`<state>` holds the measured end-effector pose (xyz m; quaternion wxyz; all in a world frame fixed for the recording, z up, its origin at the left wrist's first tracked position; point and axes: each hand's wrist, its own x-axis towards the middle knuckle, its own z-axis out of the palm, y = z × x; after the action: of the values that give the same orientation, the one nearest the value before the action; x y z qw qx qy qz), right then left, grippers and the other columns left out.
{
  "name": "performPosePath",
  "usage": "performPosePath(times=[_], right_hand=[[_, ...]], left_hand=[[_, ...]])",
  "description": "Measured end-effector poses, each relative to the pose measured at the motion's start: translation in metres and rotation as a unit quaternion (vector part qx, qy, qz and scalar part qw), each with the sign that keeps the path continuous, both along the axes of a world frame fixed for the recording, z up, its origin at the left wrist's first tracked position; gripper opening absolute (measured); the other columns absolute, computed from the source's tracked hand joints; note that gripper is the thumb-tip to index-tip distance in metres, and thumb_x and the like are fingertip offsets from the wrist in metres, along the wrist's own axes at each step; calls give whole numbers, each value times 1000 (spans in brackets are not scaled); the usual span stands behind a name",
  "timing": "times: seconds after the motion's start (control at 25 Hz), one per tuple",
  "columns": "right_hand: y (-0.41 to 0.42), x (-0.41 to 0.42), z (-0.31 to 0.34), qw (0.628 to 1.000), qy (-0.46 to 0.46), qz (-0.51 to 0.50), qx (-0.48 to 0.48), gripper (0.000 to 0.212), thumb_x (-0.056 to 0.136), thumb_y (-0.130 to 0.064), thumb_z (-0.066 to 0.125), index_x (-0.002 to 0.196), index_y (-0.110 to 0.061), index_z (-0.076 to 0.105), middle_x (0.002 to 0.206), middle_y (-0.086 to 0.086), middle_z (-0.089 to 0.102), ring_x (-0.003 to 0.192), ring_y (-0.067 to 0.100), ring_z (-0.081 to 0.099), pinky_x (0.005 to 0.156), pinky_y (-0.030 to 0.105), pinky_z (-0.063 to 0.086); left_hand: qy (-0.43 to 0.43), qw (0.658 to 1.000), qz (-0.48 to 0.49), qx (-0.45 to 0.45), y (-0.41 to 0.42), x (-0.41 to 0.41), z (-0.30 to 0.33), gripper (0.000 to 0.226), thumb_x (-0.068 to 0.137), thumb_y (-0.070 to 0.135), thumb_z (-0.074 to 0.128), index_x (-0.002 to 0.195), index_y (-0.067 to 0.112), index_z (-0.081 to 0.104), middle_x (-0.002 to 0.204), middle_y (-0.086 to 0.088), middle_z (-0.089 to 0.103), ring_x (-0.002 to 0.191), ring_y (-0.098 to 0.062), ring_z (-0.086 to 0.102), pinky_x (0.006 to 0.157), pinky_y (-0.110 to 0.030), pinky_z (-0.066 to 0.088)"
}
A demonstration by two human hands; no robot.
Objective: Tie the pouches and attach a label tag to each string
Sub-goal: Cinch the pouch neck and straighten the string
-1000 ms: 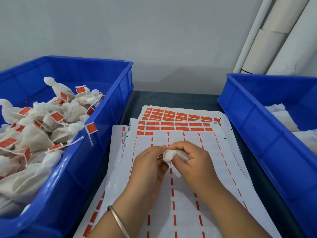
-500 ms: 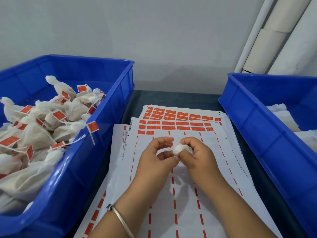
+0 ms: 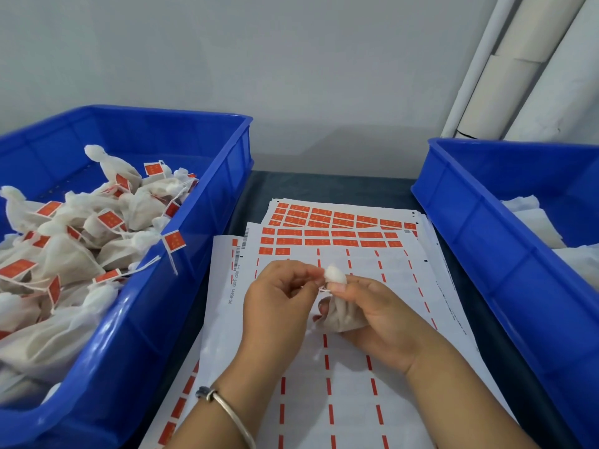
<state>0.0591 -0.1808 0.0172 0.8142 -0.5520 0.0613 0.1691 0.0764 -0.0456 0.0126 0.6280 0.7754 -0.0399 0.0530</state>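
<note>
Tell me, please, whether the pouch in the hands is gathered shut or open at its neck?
Gathered shut: the pouch is pinched at the neck by the right hand, with a string there.

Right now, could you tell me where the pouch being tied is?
In the head view, the pouch is centre frame, held in the right hand above the label sheets, its neck pinched near the left hand, between the two blue bins.

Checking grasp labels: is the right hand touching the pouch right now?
Touching. The head view shows the right hand wrapped around the pouch, its thumb pressed on the gathered neck just under the white top, with no gap between them.
</note>
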Motion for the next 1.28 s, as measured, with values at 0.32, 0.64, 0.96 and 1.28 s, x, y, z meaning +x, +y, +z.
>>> performPosePath(times=[0.32, 0.64, 0.96, 1.28], right_hand=[[-1, 2, 0, 997, 1, -65, 38, 23, 71, -25, 66, 88, -16, 78, 95, 8, 73, 91, 17, 68, 82, 33, 56], [-1, 6, -5, 997, 14, -65, 24, 32, 65, -27, 71, 93, -14, 75, 82, 9, 62, 77, 15, 59, 71, 28, 54], [-3, 2, -2, 999, 11, 11, 38, 37, 65, -6, 68, 102, -9, 71, 67, 3, 61, 56, 10, 55, 64, 29, 53], [-8, -6, 8, 989, -39, 142, -18, 36, 80, -17, 62, 116, -20, 63, 82, 1, 68, 68, 19, 62, 74, 33, 53]], left_hand=[[-75, 987, -87, 108, -2, -6, 1, 26, 82, 34, 65, 92, 55, 55, 89, 36, 56, 93, 11, 52, 71, -2, 44], [-82, 992, -14, 90, 4, 3, -1, 17, 80, 33, 66, 81, 49, 63, 71, 32, 59, 84, 12, 54, 62, -1, 43], [-30, 994, 99, 42, 11, 13, -4, 13, 80, 31, 69, 92, 31, 74, 75, 29, 61, 77, 7, 58, 65, -13, 44], [28, 994, 98, -43, 18, 12, 6, 9, 80, 30, 68, 85, 37, 70, 71, 28, 64, 76, 5, 61, 59, -9, 41]])
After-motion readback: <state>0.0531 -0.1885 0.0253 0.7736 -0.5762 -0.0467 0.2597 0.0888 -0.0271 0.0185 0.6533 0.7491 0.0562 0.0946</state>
